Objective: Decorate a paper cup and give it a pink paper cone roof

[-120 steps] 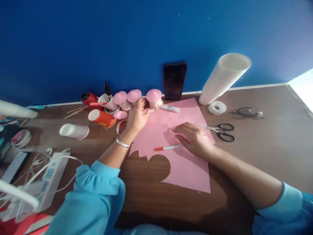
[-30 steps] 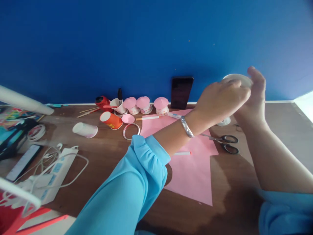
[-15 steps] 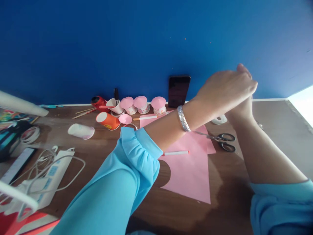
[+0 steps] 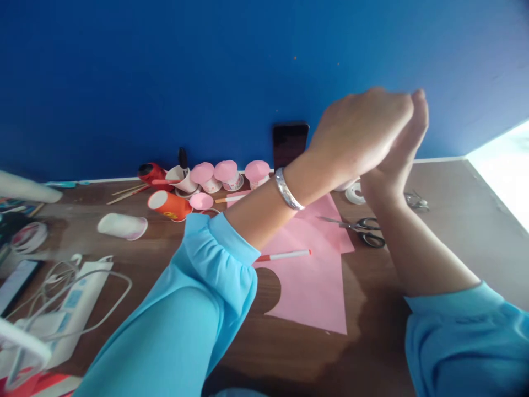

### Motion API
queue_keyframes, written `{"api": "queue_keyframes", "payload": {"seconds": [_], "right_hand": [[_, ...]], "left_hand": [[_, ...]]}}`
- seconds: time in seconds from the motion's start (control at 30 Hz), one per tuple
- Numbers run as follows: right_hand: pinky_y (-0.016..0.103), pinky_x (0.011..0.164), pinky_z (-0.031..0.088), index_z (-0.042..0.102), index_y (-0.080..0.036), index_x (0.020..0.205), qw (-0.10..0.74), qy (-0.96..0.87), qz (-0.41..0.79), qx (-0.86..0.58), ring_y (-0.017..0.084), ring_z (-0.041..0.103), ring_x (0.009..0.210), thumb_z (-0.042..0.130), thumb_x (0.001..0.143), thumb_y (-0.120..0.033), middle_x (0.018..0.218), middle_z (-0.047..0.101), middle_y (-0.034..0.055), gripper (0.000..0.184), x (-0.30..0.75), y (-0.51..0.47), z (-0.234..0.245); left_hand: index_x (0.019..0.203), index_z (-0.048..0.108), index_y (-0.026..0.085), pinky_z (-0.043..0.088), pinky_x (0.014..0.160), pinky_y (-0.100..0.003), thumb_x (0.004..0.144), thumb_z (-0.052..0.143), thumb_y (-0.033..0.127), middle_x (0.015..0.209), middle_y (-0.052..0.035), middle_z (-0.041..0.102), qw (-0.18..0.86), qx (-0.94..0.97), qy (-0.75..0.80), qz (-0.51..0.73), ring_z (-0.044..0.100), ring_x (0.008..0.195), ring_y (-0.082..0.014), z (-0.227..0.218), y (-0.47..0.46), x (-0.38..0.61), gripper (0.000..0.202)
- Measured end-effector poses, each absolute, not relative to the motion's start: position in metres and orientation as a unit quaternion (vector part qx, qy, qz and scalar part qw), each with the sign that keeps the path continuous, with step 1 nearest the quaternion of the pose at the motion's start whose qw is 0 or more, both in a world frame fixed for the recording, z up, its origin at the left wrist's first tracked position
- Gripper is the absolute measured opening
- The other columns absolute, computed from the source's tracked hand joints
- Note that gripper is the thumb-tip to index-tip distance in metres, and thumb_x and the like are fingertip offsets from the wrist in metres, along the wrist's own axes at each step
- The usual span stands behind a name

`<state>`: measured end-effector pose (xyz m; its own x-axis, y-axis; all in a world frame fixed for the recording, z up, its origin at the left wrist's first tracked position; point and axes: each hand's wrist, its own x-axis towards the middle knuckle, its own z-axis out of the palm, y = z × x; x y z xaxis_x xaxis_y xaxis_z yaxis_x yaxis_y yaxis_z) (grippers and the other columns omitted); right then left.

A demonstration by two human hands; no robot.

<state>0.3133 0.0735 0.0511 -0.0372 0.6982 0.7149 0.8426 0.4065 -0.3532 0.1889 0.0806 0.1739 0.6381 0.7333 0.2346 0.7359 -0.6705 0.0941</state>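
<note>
Leftward of left hand (image 4: pixel 359 129) and right hand (image 4: pixel 399 151), black marker (image 4: pixel 182 156) in cup (image 4: pixel 187 181).

You are working at a craft desk (image 4: pixel 372 342), a wooden top pushed against a plain blue wall (image 4: pixel 165 82). Cut pink paper (image 4: pixel 318 286), scissors (image 4: pixel 363 229), a tape roll (image 4: pixel 354 193), a pen (image 4: pixel 283 255) and pink-capped paper cups (image 4: pixel 225 172) lie spread across it. A phone (image 4: pixel 289 140) leans on the wall, and a power strip (image 4: pixel 61 309) sits at your left.
</note>
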Motion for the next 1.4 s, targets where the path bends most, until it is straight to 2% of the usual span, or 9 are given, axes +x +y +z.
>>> {"api": "queue_keyframes", "payload": {"seconds": [0.13, 0.27, 0.4, 0.47, 0.57, 0.7, 0.9, 1.17, 1.4], "right_hand": [[0.045, 0.102, 0.057, 0.030, -0.024, 0.143, 0.540, -0.673, -0.031, -0.505, 0.026, 0.059, 0.132, 0.057, 0.103, -0.021, 0.145, 0.052, 0.0210, 0.048, 0.308, 0.073, 0.046], [0.045, 0.105, 0.055, 0.028, -0.024, 0.147, 0.533, -0.661, -0.029, -0.528, 0.025, 0.054, 0.137, 0.061, 0.100, -0.018, 0.152, 0.048, 0.0207, 0.057, 0.313, 0.075, 0.040], [0.045, 0.108, 0.052, 0.022, -0.022, 0.156, 0.530, -0.654, -0.017, -0.539, 0.027, 0.044, 0.147, 0.061, 0.101, -0.024, 0.162, 0.035, 0.0237, 0.067, 0.324, 0.070, 0.041], [0.053, 0.107, 0.050, 0.024, -0.022, 0.158, 0.535, -0.642, -0.039, -0.548, 0.033, 0.043, 0.146, 0.068, 0.097, -0.034, 0.162, 0.030, 0.0239, 0.076, 0.328, 0.061, 0.043], [0.057, 0.100, 0.051, 0.036, -0.028, 0.153, 0.528, -0.657, -0.104, -0.527, 0.038, 0.046, 0.140, 0.071, 0.092, -0.042, 0.153, 0.041, 0.0170, 0.071, 0.328, 0.039, 0.045], [0.058, 0.101, 0.048, 0.056, -0.029, 0.133, 0.440, -0.753, -0.125, -0.473, 0.037, 0.060, 0.122, 0.066, 0.095, -0.030, 0.131, 0.061, 0.0140, 0.040, 0.314, 0.008, 0.041], [0.054, 0.094, 0.052, 0.059, -0.025, 0.131, 0.418, -0.781, -0.089, -0.455, 0.035, 0.064, 0.111, 0.068, 0.093, -0.021, 0.124, 0.065, 0.0155, 0.040, 0.285, -0.023, 0.025], [0.038, 0.082, 0.052, 0.067, -0.009, 0.123, 0.198, -0.925, -0.054, -0.321, 0.027, 0.064, 0.106, 0.052, 0.099, -0.006, 0.111, 0.074, 0.0143, 0.029, 0.238, -0.074, -0.001], [0.036, 0.063, 0.040, 0.069, -0.013, 0.089, 0.148, -0.920, -0.088, -0.351, 0.022, 0.052, 0.072, 0.046, 0.096, 0.001, 0.083, 0.065, 0.0092, 0.028, 0.237, -0.077, 0.000]], "left_hand": [[0.083, 0.071, 0.016, 0.053, 0.072, -0.037, 0.096, 0.050, 0.006, 0.079, -0.0065, 0.066, 0.029, -0.921, -0.366, -0.132, 0.073, 0.089, -0.0271, 0.160, 0.093, 0.187, 0.026], [0.082, 0.073, 0.018, 0.055, 0.072, -0.037, 0.094, 0.055, 0.006, 0.077, -0.0047, 0.069, 0.005, -0.922, -0.348, -0.169, 0.073, 0.085, -0.0266, 0.149, 0.099, 0.186, 0.024], [0.128, 0.067, 0.020, 0.058, 0.092, -0.037, 0.099, 0.059, 0.015, 0.126, -0.0033, 0.070, -0.051, -0.927, -0.276, -0.249, 0.071, 0.111, -0.0224, 0.143, 0.090, 0.156, 0.031], [0.127, 0.068, 0.020, 0.058, 0.095, -0.036, 0.102, 0.058, 0.023, 0.133, -0.0048, 0.067, -0.069, -0.925, -0.272, -0.257, 0.068, 0.118, -0.0219, 0.133, 0.077, 0.122, 0.026], [0.110, 0.073, 0.026, 0.060, 0.092, -0.038, 0.105, 0.052, 0.026, 0.113, -0.0020, 0.075, -0.094, -0.912, -0.304, -0.260, 0.071, 0.108, -0.0200, 0.105, 0.046, 0.055, 0.022], [0.102, 0.073, 0.025, 0.062, 0.080, -0.032, 0.099, 0.063, 0.020, 0.100, -0.0020, 0.077, -0.136, -0.881, -0.388, -0.234, 0.074, 0.090, -0.0173, 0.062, -0.015, -0.021, 0.011], [0.108, 0.069, 0.022, 0.061, 0.088, -0.034, 0.096, 0.070, 0.027, 0.105, -0.0059, 0.074, -0.164, -0.862, -0.446, -0.177, 0.072, 0.096, -0.0197, 0.031, -0.098, -0.056, 0.013], [0.121, 0.068, 0.014, 0.060, 0.094, -0.048, 0.095, 0.069, 0.025, 0.122, -0.0139, 0.073, 0.006, -0.876, -0.466, -0.123, 0.068, 0.108, -0.0316, 0.015, -0.089, -0.068, 0.028], [0.112, 0.070, 0.011, 0.060, 0.086, -0.044, 0.098, 0.065, 0.022, 0.107, -0.0118, 0.077, 0.055, -0.900, -0.415, -0.123, 0.071, 0.096, -0.0281, 0.008, -0.094, -0.068, 0.019]]}}
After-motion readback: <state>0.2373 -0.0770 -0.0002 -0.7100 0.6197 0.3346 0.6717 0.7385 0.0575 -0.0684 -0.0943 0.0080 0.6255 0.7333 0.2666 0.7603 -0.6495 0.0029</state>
